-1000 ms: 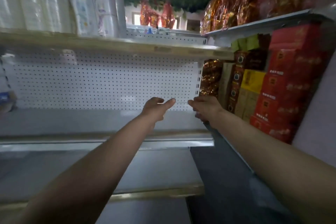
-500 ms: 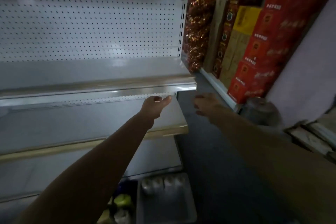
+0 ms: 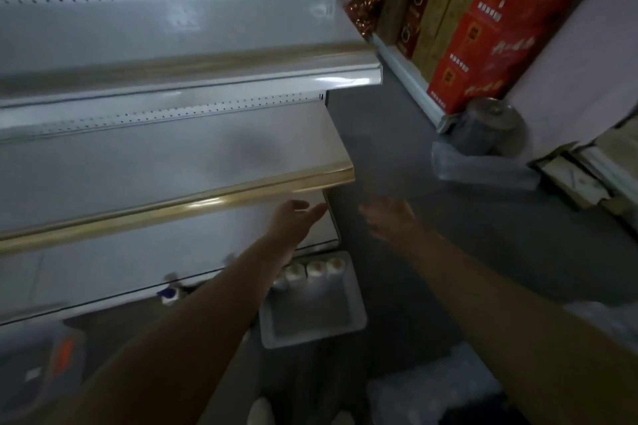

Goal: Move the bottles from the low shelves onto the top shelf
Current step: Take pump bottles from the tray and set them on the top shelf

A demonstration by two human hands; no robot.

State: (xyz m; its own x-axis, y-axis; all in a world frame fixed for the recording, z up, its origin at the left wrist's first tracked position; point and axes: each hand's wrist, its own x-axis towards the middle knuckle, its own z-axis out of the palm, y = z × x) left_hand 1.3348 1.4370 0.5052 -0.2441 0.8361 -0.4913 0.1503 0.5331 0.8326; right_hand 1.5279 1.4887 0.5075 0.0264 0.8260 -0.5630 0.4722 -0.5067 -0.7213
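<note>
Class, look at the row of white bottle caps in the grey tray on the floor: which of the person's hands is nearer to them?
Left. The left hand reaches just above the white bottle caps, its forearm crossing them; the right hand hovers further right, over bare floor.

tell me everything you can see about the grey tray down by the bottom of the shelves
The grey tray is a shallow rectangular tray with rounded corners and a raised rim, plastic by the look of it, lying flat at the foot of the shelving. A row of white-capped bottles stands along its far edge, seen from above; the rest of its floor is bare. The left forearm crosses in front of its left end, hiding part of the row. Neither hand touches it: the left hand and right hand hover above, empty.
</note>
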